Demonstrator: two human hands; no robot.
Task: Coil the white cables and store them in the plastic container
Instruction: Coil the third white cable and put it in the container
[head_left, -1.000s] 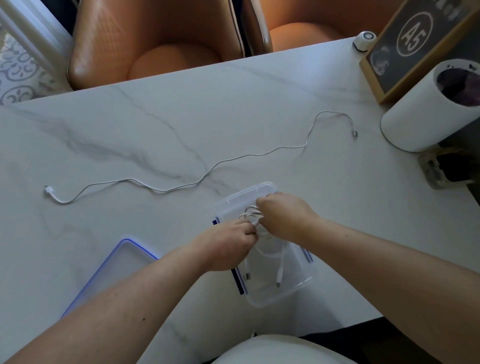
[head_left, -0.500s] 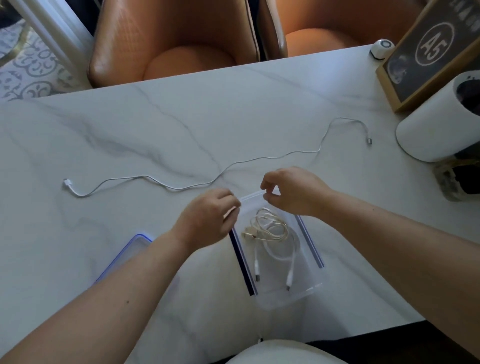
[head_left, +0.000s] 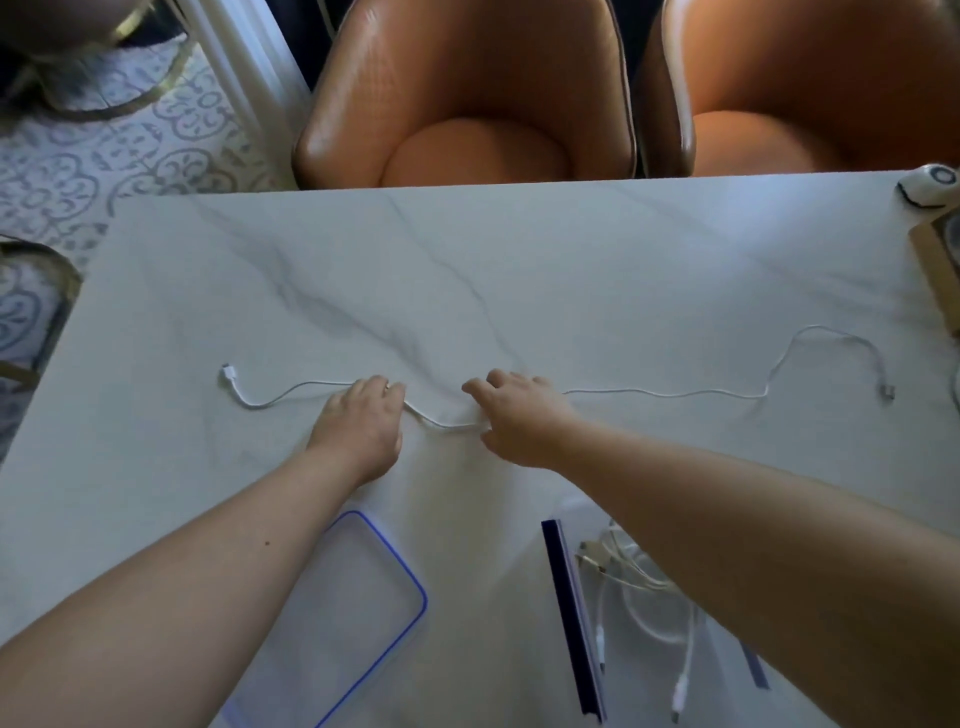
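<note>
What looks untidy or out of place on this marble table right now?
Only the long thin white cable, still stretched uncoiled across the marble table under the left hand and right hand. The coiled white cables already lie in the clear plastic container; its blue-rimmed lid lies beside it.

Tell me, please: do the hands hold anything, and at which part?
Both the left hand and the right hand are on the middle of the long white cable; a closed grip cannot be told.
</note>
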